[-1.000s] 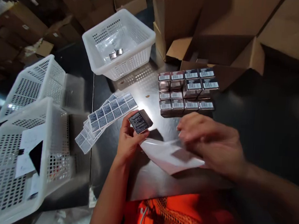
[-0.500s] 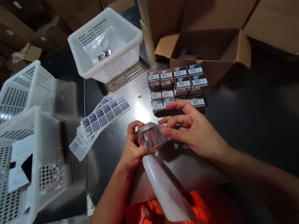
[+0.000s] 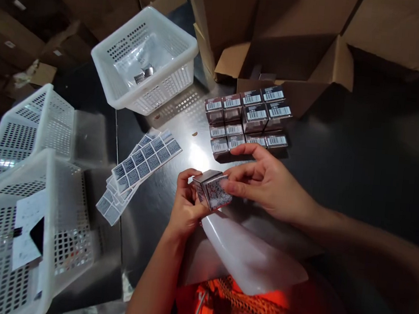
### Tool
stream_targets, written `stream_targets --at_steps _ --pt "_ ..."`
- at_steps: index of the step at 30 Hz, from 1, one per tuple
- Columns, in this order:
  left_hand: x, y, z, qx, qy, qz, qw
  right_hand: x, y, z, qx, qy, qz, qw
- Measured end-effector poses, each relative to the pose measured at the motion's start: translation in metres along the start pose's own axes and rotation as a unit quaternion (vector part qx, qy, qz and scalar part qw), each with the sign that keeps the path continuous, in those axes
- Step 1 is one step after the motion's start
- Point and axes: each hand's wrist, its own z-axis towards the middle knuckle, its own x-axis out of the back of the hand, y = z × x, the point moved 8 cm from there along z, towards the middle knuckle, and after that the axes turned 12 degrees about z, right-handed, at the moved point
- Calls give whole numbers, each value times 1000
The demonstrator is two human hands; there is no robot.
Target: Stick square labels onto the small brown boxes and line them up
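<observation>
dim room, steel table (image 3: 184, 112), stacked cardboard boxes (image 3: 291, 41).

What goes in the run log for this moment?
left hand: holds small box | right hand: fingers on same box | clear bag: below box | label sheets: on table, left

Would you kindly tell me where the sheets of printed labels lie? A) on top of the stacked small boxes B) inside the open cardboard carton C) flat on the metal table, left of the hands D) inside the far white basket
C: the label sheets lie fanned on the metal table, left of the left hand and right hand holding a small box.
</observation>
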Motion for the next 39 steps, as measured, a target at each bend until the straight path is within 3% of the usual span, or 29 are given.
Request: stream_targets --at_steps 25,29,33,35,39 --pt "5 0 -2 -9 2 21 1000 -2 -1 -1 -2 3 -6 1000" --pt "9 -1 -3 -17 14 38 999 0 -3 -3 30 24 -44 998" --pt "9 -4 -2 -12 15 42 999 15 -10 2 94 72 -152 981" --pt "10 -4 -2 -6 22 38 999 17 -5 9 76 42 -173 981" --pt "13 3 -6 7 24 5 1000 -3 17 17 -16 -125 -65 990"
